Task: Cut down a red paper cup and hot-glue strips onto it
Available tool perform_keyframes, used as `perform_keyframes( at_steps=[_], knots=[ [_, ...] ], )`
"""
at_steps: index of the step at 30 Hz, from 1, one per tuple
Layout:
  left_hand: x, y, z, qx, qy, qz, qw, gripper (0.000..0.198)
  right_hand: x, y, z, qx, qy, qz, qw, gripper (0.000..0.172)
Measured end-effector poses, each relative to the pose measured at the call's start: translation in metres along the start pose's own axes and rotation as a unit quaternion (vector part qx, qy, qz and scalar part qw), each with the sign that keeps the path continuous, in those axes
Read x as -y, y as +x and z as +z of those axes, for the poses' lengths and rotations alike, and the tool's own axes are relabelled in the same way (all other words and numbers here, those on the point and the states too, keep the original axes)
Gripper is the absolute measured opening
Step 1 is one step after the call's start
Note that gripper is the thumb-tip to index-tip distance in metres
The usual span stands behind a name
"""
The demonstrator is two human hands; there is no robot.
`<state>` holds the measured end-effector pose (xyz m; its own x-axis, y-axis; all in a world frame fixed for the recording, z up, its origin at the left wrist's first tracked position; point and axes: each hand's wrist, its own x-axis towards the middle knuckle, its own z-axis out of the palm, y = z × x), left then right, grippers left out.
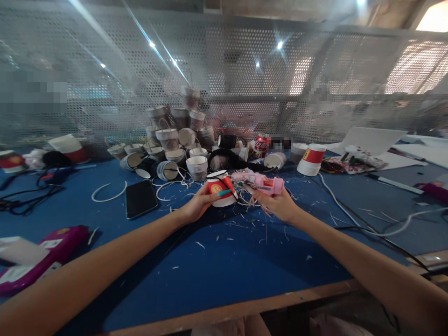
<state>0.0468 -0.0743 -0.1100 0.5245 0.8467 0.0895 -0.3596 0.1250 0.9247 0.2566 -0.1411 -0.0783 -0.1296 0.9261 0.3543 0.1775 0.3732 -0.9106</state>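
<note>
My left hand (196,203) is closed around a red and white paper cup (217,187) with a gold emblem and a black cord at its rim. The cup is tilted a little, held just above the blue table. My right hand (280,203) grips a pink glue gun (262,182), its nozzle end pointing left towards the cup. Pale stringy wisps hang from the gun. Whether the nozzle touches the cup, I cannot tell. Behind the cup lie white cords and a black bundle of cord (231,156).
Several wrapped cups with loop handles (166,140) are piled at the back. A black phone (141,199) lies left, near a purple case (63,245). On the right stand stacked paper cups (311,159), with a white cable (341,208) trailing away. A red can (260,146) is behind. Scraps litter the blue table (224,270).
</note>
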Motion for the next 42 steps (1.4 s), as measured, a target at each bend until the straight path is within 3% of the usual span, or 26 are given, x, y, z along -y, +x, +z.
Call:
perform_keyframes(
  at_steps=[17,28,42],
  knots=[
    [0.0,0.001,0.001,-0.012,-0.002,-0.009,1.0,0.046,-0.009,0.0,-0.001,0.007,-0.021,-0.012,1.0,0.035],
    [-0.001,0.0,0.006,-0.023,0.022,-0.01,0.999,0.042,-0.002,-0.001,0.003,0.054,-0.004,-0.043,0.998,0.037],
    [-0.002,-0.001,0.007,-0.02,0.009,-0.008,1.0,0.043,-0.011,0.0,-0.001,0.032,-0.018,-0.052,0.998,0.032]
  ],
)
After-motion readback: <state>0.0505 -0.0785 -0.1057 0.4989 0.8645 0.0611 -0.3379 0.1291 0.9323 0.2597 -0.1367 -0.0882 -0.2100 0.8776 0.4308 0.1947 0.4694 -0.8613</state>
